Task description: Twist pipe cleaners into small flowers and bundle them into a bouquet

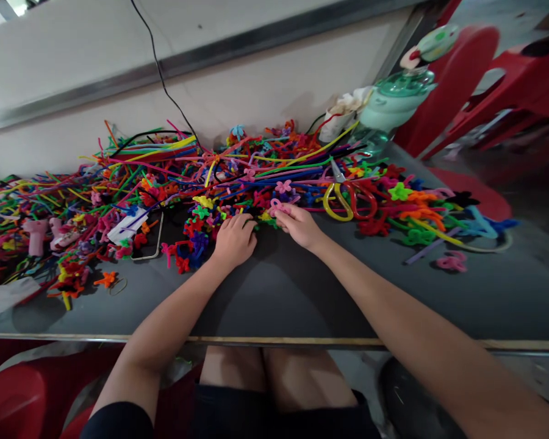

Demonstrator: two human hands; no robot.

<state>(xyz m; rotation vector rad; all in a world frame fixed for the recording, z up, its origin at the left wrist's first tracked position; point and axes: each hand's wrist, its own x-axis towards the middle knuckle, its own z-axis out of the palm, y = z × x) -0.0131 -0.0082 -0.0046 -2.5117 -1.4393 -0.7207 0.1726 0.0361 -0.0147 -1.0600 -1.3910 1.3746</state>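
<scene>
Dark shorts (281, 421) and bare thighs (308, 378) are seen at the bottom centre of the frame, below the edge of a dark grey table (302, 305). Both bare arms are stretched from the lower corners toward the middle. At the centre, a pink looped piece (280, 207) is pinched between the thumb and fingers of the right hand (297, 224) and is held at the near edge of a heap of coloured fuzzy stems (238, 160). Just left of it, the left hand (236, 239) is placed palm down with fingers bent beside the heap; whether anything is gripped beneath them cannot be told. Scissors (339, 175) with one yellow and one red handle are laid to the right of the hands. Another pink piece (452, 261) is set on the tabletop at centre right. Toward the upper right, a white cup (333, 125) stuffed with crumpled material is placed near a green bottle (391, 105), with red chairs (460, 79) seen beyond.
</scene>
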